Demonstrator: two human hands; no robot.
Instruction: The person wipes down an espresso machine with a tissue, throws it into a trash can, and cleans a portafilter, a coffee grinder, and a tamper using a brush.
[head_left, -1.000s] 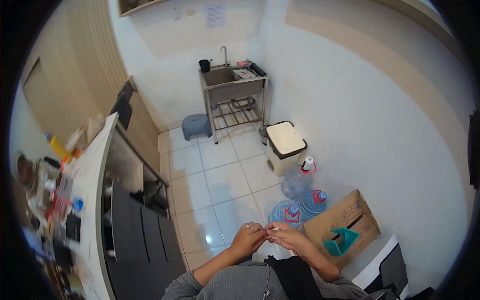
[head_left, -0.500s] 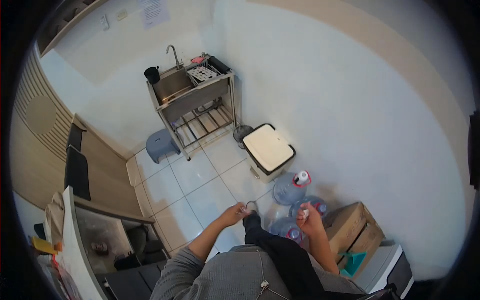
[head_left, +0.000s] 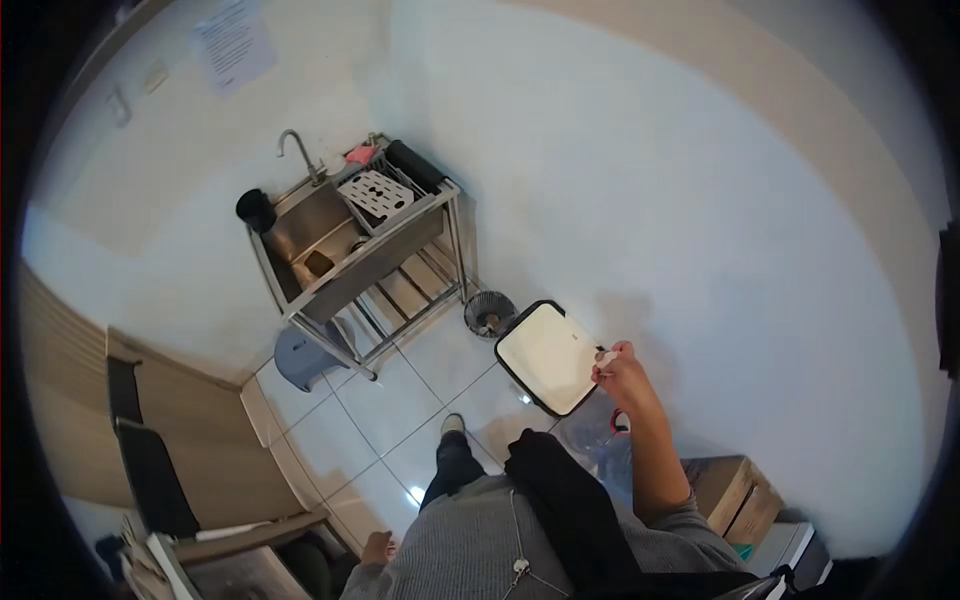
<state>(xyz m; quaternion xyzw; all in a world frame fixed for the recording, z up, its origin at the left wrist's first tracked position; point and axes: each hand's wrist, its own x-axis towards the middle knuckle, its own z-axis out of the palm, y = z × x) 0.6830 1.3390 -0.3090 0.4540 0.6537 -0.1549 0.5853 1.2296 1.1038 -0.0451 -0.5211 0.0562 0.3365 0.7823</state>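
Observation:
My right hand [head_left: 620,372] is raised at the right edge of the cream bin lid [head_left: 552,360], its fingers closed on a small whitish item [head_left: 604,358] too small to name. The lid lies flat on the bin, with a black rim around it. Low beside my body, my left hand [head_left: 378,549] hangs near the cabinet, mostly hidden by my sleeve, and its fingers are too unclear to read.
A metal sink [head_left: 312,235] on a stand is ahead, with a grey stool [head_left: 308,352] and a wire basket [head_left: 490,315] by its legs. Water bottles [head_left: 606,440] and a cardboard box [head_left: 722,492] line the right wall. Black chairs [head_left: 155,480] stand left.
The view has moved forward to the sink and bin. My hands, together at first, have parted; the right has risen beside the lid with the small item, while the left has dropped to my side.

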